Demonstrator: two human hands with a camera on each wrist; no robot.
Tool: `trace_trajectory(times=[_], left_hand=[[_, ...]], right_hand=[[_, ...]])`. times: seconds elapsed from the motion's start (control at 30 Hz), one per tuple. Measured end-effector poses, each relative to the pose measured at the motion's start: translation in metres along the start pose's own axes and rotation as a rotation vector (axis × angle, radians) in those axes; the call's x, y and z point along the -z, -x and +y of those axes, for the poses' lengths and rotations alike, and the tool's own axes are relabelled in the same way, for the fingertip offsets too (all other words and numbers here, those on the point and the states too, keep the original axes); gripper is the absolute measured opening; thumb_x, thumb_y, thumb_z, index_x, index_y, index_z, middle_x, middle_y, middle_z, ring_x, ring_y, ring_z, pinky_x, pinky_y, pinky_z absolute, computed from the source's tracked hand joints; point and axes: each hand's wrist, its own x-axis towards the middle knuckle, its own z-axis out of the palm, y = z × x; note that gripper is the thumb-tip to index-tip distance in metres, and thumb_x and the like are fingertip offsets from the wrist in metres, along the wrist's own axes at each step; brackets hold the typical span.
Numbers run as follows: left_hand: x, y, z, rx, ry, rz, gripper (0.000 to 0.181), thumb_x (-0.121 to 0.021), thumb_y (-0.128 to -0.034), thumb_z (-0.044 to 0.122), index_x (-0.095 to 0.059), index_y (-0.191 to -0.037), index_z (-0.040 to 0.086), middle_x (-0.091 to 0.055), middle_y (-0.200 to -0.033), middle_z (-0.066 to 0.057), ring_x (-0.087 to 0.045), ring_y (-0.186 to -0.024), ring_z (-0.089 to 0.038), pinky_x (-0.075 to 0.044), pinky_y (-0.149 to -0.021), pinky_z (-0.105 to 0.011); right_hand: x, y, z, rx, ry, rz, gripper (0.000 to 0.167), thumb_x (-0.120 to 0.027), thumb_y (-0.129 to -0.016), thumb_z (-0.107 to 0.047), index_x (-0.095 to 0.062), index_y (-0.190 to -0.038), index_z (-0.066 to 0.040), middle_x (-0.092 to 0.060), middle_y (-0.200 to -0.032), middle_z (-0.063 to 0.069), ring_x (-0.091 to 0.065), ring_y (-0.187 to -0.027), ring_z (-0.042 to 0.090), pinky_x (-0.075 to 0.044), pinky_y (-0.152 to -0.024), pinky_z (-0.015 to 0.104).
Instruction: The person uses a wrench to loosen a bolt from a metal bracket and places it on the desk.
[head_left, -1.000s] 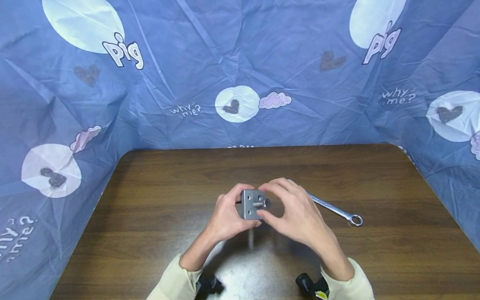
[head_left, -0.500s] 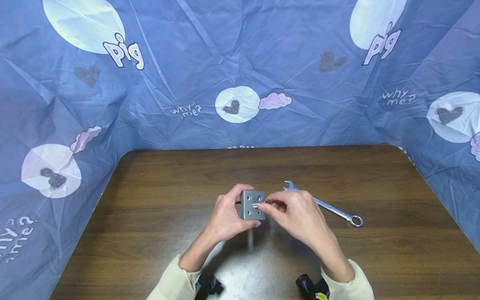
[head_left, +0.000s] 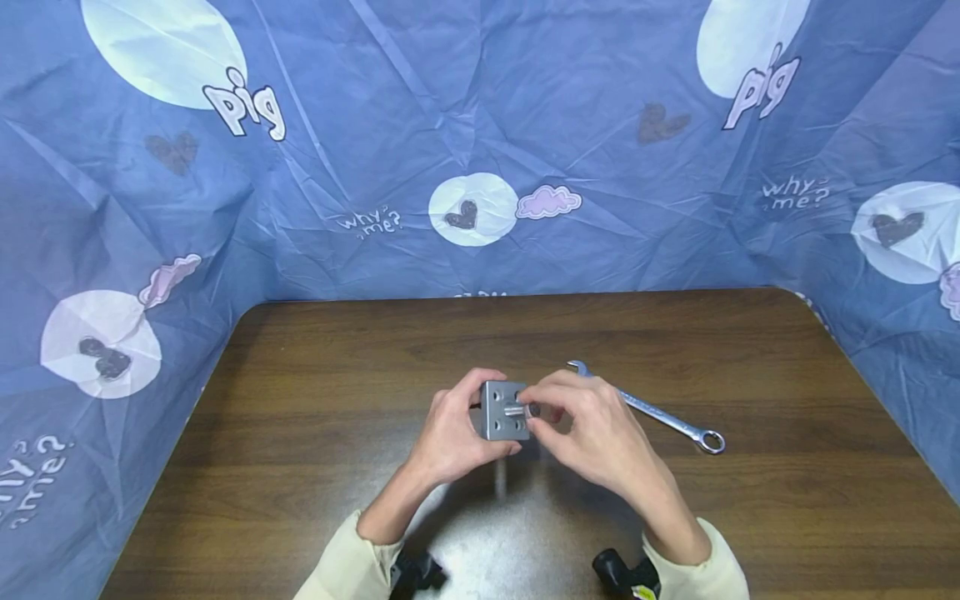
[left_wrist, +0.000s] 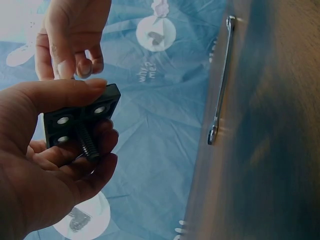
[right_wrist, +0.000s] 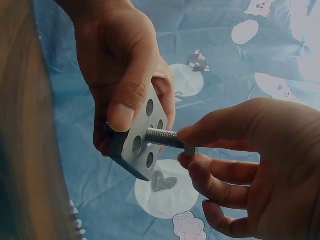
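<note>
Centrally, the left hand (head_left: 452, 432) grips the plate (head_left: 491, 412). The bolt (head_left: 513, 411) juts frame-right, pinched by the right hand (head_left: 592, 423).

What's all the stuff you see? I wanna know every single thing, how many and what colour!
Table: one, brown, under everything
Patterned cloth: count unclear, blue with white, pink and grey prints, around the table
Wrench: one, silver, on the table
Metal plate: one, grey, held above the table
Bolt: one, silver, through the plate's middle
Wrist devices: two, black, partly hidden, by the sleeves
Sleeves: two, cream, on the arms
Left grip: one, bare, holding the plate
Right grip: one, bare, pinching the bolt's head
</note>
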Motion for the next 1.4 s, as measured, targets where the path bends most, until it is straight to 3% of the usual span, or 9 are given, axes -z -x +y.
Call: trace_trajectory(times=[0.33, 0.53, 0.63, 0.77, 0.87, 0.93, 1.03, 1.17, 1.4], left_hand=[[0.000, 0.001, 0.000, -0.007, 0.005, -0.015, 0.073, -0.092, -0.0550, 0.008, -0.061, -0.121, 0.008, -0.079, -0.094, -0.009, -0.075, -0.090, -0.024, -0.052, -0.080, -0.029], [0.000, 0.002, -0.001, -0.008, 0.004, -0.016, 0.074, -0.092, -0.0549, 0.008, -0.060, -0.122, 0.006, -0.079, -0.093, -0.009, -0.075, -0.087, -0.023, -0.051, -0.078, -0.027], [-0.001, 0.002, -0.001, -0.003, 0.002, -0.012, 0.073, -0.092, -0.0547, 0.009, -0.061, -0.121, 0.006, -0.079, -0.092, -0.009, -0.076, -0.088, -0.023, -0.052, -0.079, -0.029], [-0.002, 0.001, -0.002, -0.012, 0.016, -0.003, 0.071, -0.092, -0.0544, 0.008, -0.061, -0.119, 0.008, -0.079, -0.092, -0.009, -0.076, -0.089, -0.024, -0.054, -0.081, -0.032], [-0.002, 0.001, -0.003, -0.017, 0.027, -0.002, 0.071, -0.092, -0.0545, 0.006, -0.061, -0.119, 0.007, -0.079, -0.092, -0.009, -0.076, -0.089, -0.024, -0.054, -0.081, -0.031], [-0.002, 0.001, -0.002, -0.016, 0.027, -0.002, 0.072, -0.092, -0.0546, 0.006, -0.061, -0.119, 0.007, -0.079, -0.092, -0.009, -0.076, -0.089, -0.024, -0.053, -0.080, -0.030], [-0.001, 0.001, -0.002, -0.011, 0.025, 0.000, 0.073, -0.092, -0.0544, 0.006, -0.061, -0.120, 0.007, -0.079, -0.092, -0.008, -0.076, -0.089, -0.023, -0.053, -0.080, -0.030], [-0.001, 0.001, -0.002, -0.012, 0.022, 0.003, 0.073, -0.092, -0.0541, 0.006, -0.061, -0.119, 0.008, -0.079, -0.092, -0.009, -0.076, -0.089, -0.024, -0.053, -0.080, -0.030], [-0.001, 0.000, -0.002, -0.021, 0.020, -0.002, 0.072, -0.092, -0.0547, 0.005, -0.060, -0.120, 0.008, -0.079, -0.094, -0.010, -0.076, -0.089, -0.025, -0.054, -0.079, -0.029]], right_hand=[[-0.007, -0.001, -0.003, 0.014, 0.014, 0.049, 0.028, -0.071, -0.065, 0.007, -0.073, -0.083, -0.014, -0.070, -0.087, -0.004, -0.060, -0.073, 0.007, -0.049, -0.070, 0.028], [-0.013, -0.002, -0.003, 0.078, 0.028, 0.103, 0.030, -0.065, -0.062, 0.015, -0.070, -0.072, -0.014, -0.069, -0.085, -0.004, -0.058, -0.080, 0.012, -0.048, -0.071, 0.029], [-0.011, -0.002, -0.002, 0.079, 0.023, 0.091, 0.032, -0.065, -0.062, 0.014, -0.070, -0.074, -0.015, -0.069, -0.090, -0.004, -0.058, -0.084, 0.013, -0.047, -0.073, 0.031], [-0.004, 0.000, -0.003, 0.010, 0.010, 0.029, 0.030, -0.076, -0.068, -0.002, -0.072, -0.095, -0.015, -0.069, -0.104, -0.002, -0.062, -0.097, 0.016, -0.050, -0.084, 0.038], [-0.002, -0.001, -0.003, -0.095, 0.014, 0.003, 0.036, -0.084, -0.077, -0.025, -0.070, -0.109, -0.013, -0.071, -0.102, -0.001, -0.065, -0.095, 0.015, -0.053, -0.083, 0.036], [-0.001, -0.001, -0.003, -0.173, 0.016, -0.012, 0.038, -0.083, -0.079, -0.034, -0.071, -0.108, -0.012, -0.071, -0.092, -0.003, -0.064, -0.084, 0.011, -0.052, -0.073, 0.030], [-0.002, -0.002, -0.004, -0.268, 0.044, -0.046, 0.028, -0.079, -0.083, -0.037, -0.074, -0.097, -0.013, -0.067, -0.075, -0.007, -0.057, -0.067, 0.003, -0.046, -0.060, 0.022], [-0.002, -0.003, -0.006, -0.297, 0.064, -0.071, 0.022, -0.077, -0.085, -0.036, -0.076, -0.087, -0.015, -0.061, -0.064, -0.010, -0.047, -0.057, 0.000, -0.038, -0.053, 0.019], [-0.001, -0.003, -0.007, -0.239, 0.064, -0.068, 0.017, -0.078, -0.085, -0.031, -0.076, -0.087, -0.014, -0.061, -0.064, -0.010, -0.046, -0.057, -0.001, -0.038, -0.053, 0.018]])
